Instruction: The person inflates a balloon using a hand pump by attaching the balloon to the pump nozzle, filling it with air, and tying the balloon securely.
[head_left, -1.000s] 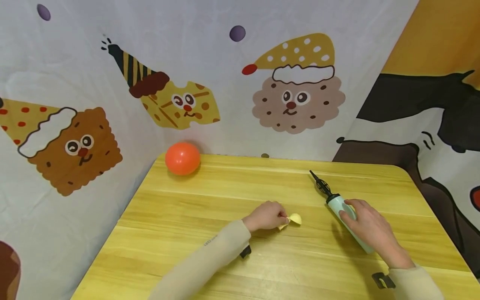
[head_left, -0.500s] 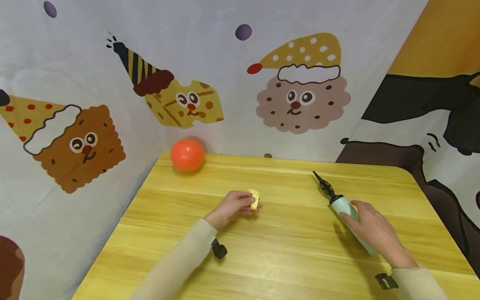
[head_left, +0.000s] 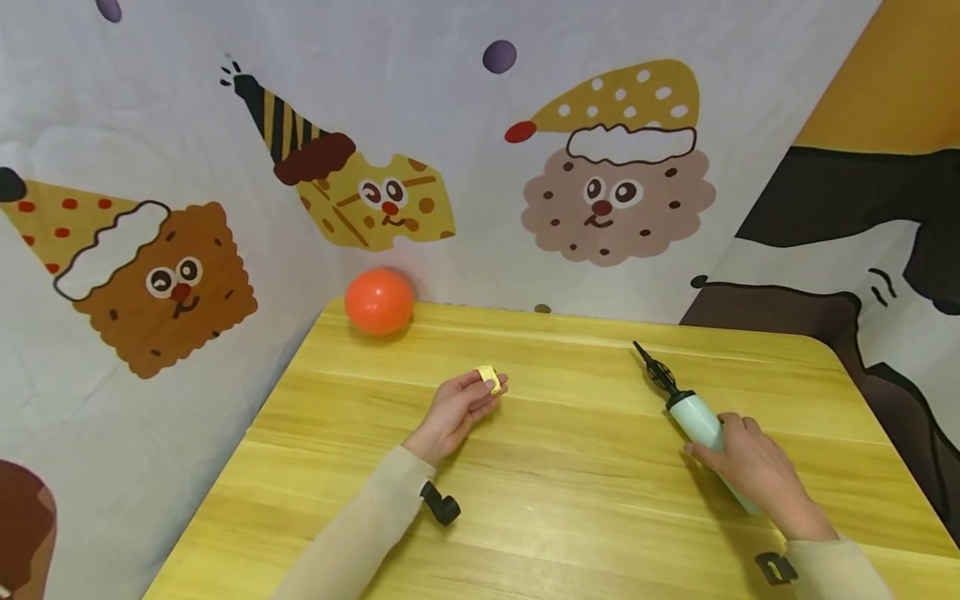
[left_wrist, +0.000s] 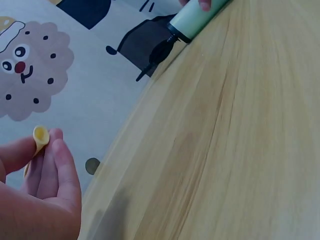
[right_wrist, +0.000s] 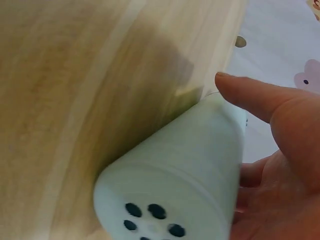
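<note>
Between thumb and fingers, my left hand (head_left: 453,412) pinches a limp yellow balloon (head_left: 489,379) above the left-middle of the table. Its open mouth shows in the left wrist view, where the rest of the balloon (left_wrist: 41,135) is mostly hidden by the fingers. At the right, my right hand (head_left: 765,475) grips the pale green barrel of a hand balloon pump (head_left: 697,419). The pump lies slanted, its black nozzle pointing to the far side. In the right wrist view the thumb and fingers are on either side of the pump (right_wrist: 170,175), whose holed end faces the camera.
An inflated red-orange balloon (head_left: 379,302) rests at the table's far left corner. Behind the wooden table (head_left: 570,517) hangs a cloth (head_left: 480,267) printed with cartoon snacks, which also runs along the left and right sides.
My left hand has lifted the yellow balloon from mid-table, carrying it left and toward the far side. The right hand stays at the pump. The head view has shifted slightly.
</note>
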